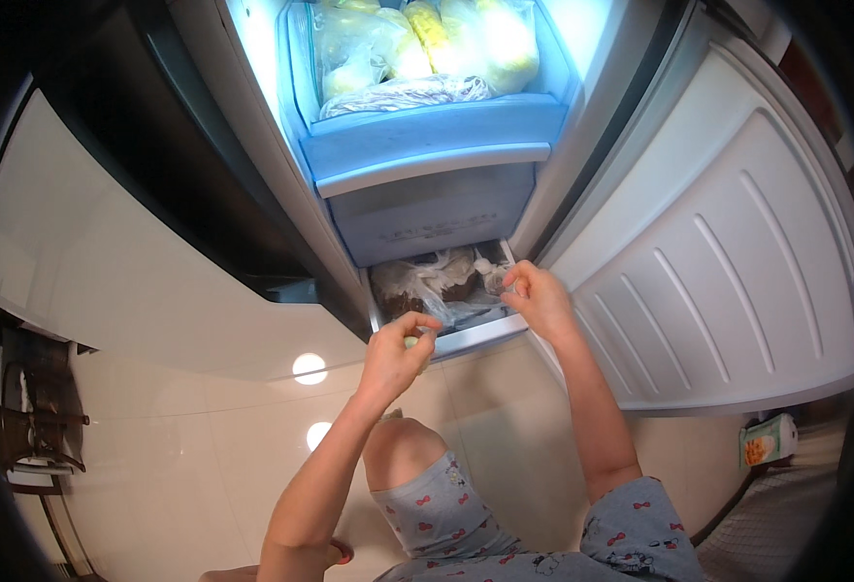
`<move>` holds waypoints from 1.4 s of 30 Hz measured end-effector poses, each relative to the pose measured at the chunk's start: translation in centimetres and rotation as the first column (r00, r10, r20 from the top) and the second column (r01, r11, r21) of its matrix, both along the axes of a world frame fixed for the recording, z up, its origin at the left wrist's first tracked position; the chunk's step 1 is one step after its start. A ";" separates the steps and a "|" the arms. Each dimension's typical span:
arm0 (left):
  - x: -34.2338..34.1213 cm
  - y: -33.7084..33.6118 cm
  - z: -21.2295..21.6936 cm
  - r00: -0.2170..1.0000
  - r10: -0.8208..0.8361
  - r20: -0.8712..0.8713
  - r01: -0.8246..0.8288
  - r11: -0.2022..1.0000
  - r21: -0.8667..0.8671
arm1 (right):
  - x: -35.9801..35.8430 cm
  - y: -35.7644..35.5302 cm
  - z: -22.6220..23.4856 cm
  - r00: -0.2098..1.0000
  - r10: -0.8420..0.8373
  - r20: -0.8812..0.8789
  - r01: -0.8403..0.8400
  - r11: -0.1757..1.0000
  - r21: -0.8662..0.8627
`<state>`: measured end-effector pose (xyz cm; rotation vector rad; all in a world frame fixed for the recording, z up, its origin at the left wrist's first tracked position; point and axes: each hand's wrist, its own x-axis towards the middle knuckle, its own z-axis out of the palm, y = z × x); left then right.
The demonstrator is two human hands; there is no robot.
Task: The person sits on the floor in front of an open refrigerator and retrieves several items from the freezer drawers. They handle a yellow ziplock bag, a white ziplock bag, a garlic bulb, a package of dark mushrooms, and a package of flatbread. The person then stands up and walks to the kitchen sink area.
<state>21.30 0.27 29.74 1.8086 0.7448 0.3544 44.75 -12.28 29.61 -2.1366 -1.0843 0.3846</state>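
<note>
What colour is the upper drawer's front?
The upper drawer's front looks blue, clearest in the head view.

From where I stand, the way into the shallow pale-blue bottom drawer with a whitish front rim (480,338) is from above, over that rim. The broad blue front of the translucent middle drawer (437,209) roofs its back part, and crumpled clear plastic bags with dark contents (412,279) take up much of the inside. The left hand (403,351), around a small pale-green object (410,341), and the right hand (534,299) crowd the two front corners, leaving a gap between. The white ribbed plastic door (708,281) walls off the right; the bare knee (408,444) stands below.
</note>
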 end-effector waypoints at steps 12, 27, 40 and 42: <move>9.1 3.1 -2.7 0.786 -0.499 -0.364 0.613 0.555 0.563 | 1.9 1.0 0.0 0.955 0.006 0.298 -0.052 0.988 0.145; 7.5 3.1 -1.7 0.646 -0.229 -0.728 0.754 0.341 0.561 | -2.5 2.0 -1.4 0.824 0.447 0.349 -0.333 0.879 -0.341; 3.3 4.0 -2.3 0.707 -0.219 -0.673 0.688 0.437 0.580 | 2.0 3.6 -4.3 0.686 0.643 0.339 -0.631 0.759 -0.163; 2.7 3.6 -2.2 0.708 -0.182 -0.682 0.667 0.488 0.562 | 2.0 4.4 -4.7 0.619 0.697 0.362 -0.695 0.701 -0.160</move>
